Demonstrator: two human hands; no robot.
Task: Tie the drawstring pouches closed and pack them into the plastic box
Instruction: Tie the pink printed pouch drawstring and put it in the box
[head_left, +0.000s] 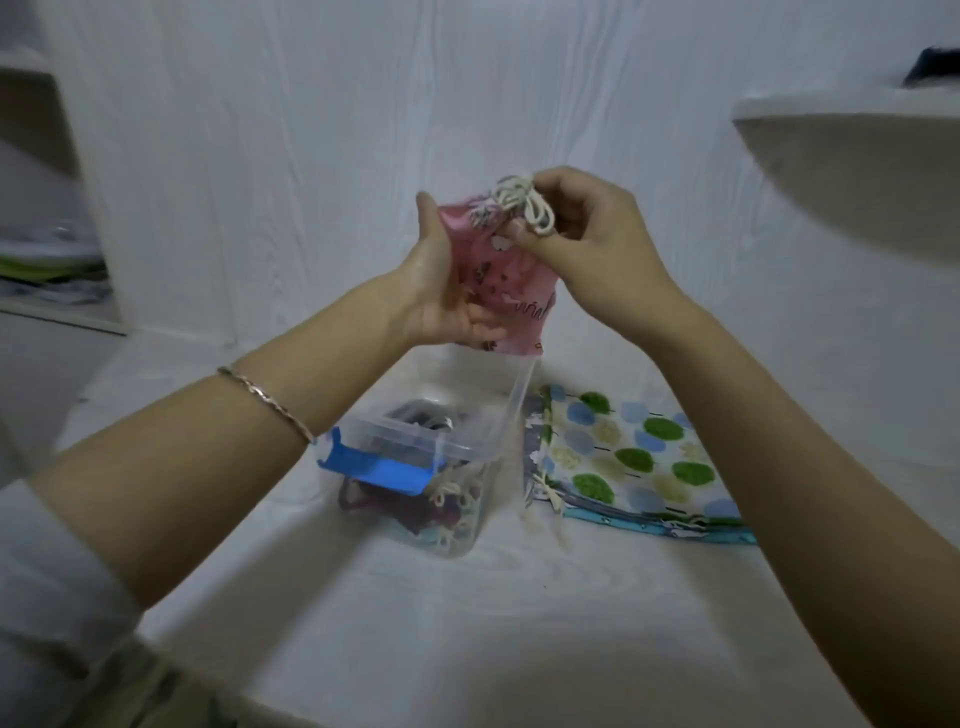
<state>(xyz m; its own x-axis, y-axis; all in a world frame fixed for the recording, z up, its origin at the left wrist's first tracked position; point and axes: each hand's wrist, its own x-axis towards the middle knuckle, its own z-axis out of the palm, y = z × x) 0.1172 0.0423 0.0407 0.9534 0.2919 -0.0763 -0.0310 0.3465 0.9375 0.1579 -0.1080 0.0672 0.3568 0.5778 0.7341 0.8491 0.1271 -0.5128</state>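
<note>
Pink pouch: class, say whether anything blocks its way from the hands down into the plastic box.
Nothing visible does. The left hand and right hand hold the pink pouch above the plastic box, whose clear lid stands raised at its right side; other pouches lie inside.

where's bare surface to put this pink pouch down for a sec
Bare: the white surface in front of the plastic box and the dotted pouch pile, nearest you. Also left of the box. Crowded: the box holds pouches, and the pile lies close on its right.

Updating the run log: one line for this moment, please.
left hand: holds pink pouch | right hand: pinches drawstring | plastic box: open
</note>
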